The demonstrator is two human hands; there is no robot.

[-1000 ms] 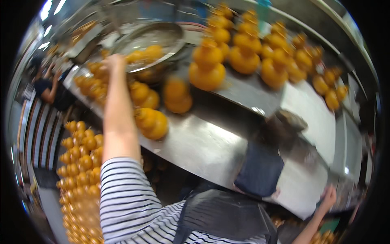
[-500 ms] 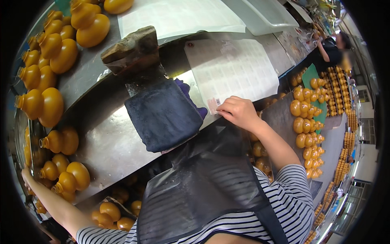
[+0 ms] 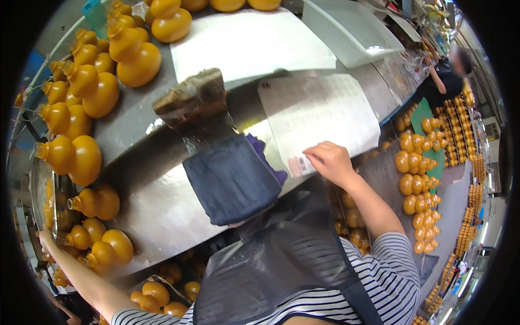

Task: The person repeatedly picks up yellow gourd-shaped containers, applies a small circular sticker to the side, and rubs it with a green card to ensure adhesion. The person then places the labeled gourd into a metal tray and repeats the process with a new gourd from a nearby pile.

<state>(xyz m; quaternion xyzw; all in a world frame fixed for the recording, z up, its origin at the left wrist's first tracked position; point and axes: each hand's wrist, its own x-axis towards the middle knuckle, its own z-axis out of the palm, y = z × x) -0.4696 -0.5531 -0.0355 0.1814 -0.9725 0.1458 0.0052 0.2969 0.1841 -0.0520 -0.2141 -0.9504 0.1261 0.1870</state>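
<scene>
A small pink-and-white paper label (image 3: 298,165) is lying at the near corner of a pale sheet printed with faint rows (image 3: 325,105), on the right part of a stainless-steel desk (image 3: 154,200). The right hand (image 3: 333,162) is hovering or resting just beside that label, its fingers curling and its thumb and fingertips nearly meeting; whether they are gripping the label's edge, I cannot tell. Left of the sheet, a dark navy folded cloth (image 3: 233,179) is lying near the desk's front edge, with a crumpled purple cloth (image 3: 279,175) showing from under its right side. Beyond the navy cloth, a rough brown wooden block (image 3: 192,97) is sitting, and farther back a plain white sheet (image 3: 252,43) is spreading beside a translucent plastic bin (image 3: 331,46). Glossy amber gourd-shaped vessels (image 3: 138,65) are standing along the desk's left side. The left hand (image 3: 46,242) is reaching out to the far left, near the closest vessels; it is showing too small to tell how open it is or what it is holding. At the upper right, a dark-clothed co-worker (image 3: 447,86) is appearing beyond more rows of amber gourd-shaped vessels.
</scene>
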